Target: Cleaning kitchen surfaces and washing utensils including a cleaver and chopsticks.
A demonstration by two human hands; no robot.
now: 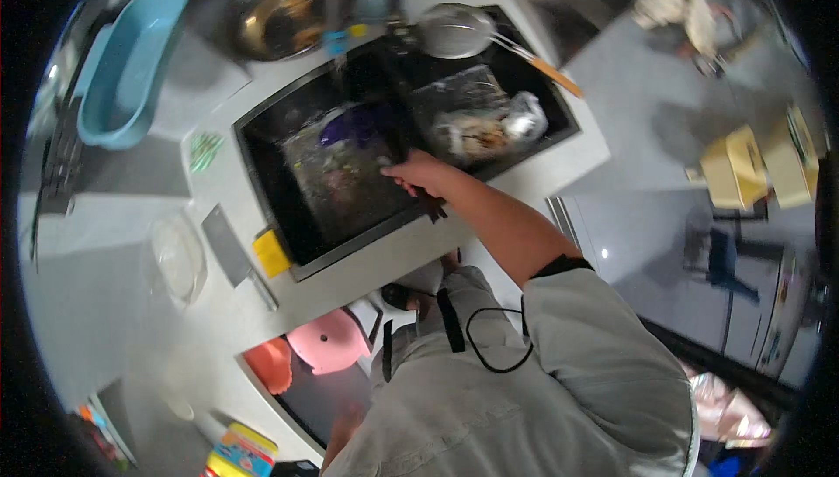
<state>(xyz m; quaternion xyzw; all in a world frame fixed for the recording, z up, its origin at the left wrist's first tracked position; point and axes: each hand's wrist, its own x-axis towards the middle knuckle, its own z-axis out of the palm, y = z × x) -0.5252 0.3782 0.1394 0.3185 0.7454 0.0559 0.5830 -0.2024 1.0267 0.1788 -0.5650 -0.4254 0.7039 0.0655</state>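
Note:
My right hand [423,172] is closed around a dark, long thing [434,207] over the left basin of a black double sink [387,231]. Its lower end sticks out below my fist; motion blur hides its exact kind. Just beyond the hand, in the basin, lies a glossy purple thing [347,126], also blurred. Water runs from the faucet [335,43] near it. Murky water with small bits covers the basin floor. My left hand [347,417] is a blur low at the left of my body, above an open drawer [328,388]; its fingers cannot be made out.
In the right basin sit a clear plastic bag of food [482,133] and a strainer [457,31] across the rim. A cleaver [226,244] and yellow sponge [271,253] lie left of the sink. Behind are a metal bowl [288,15] and blue tub [134,64].

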